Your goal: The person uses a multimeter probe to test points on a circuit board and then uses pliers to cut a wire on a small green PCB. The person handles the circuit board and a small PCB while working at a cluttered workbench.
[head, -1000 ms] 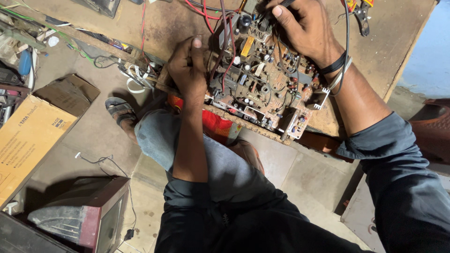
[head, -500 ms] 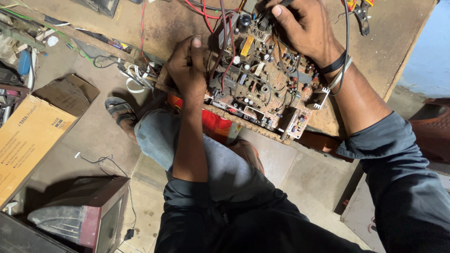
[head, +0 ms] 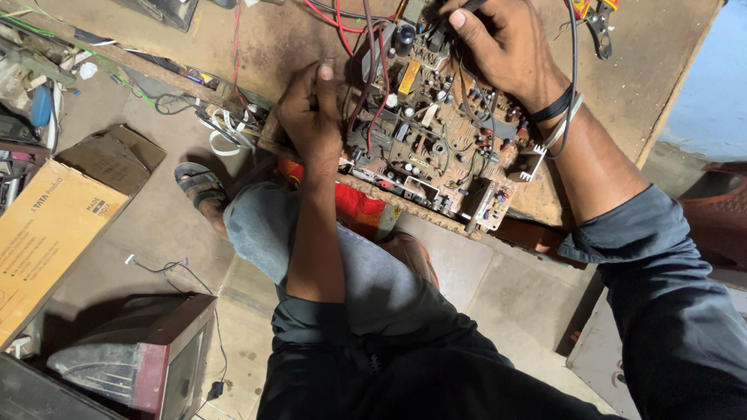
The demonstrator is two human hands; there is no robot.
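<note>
Hands: 2 | left hand grips 1 circuit board | right hand pinches tool

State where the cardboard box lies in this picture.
In the head view the cardboard box lies on the floor at the left edge, above the old television set.

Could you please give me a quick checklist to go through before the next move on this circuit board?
1. Circuit board supported on the wooden bench: ok, though its near edge overhangs.
2. Left hand steadying the board's left edge: ok.
3. Right hand on the far components: ok; what it pinches, cannot tell.
4. Red wires clear of the work spot: not ok, they cross the board.
5. Pliers within reach on the bench: ok.
6. Board unpowered: cannot tell.
</note>
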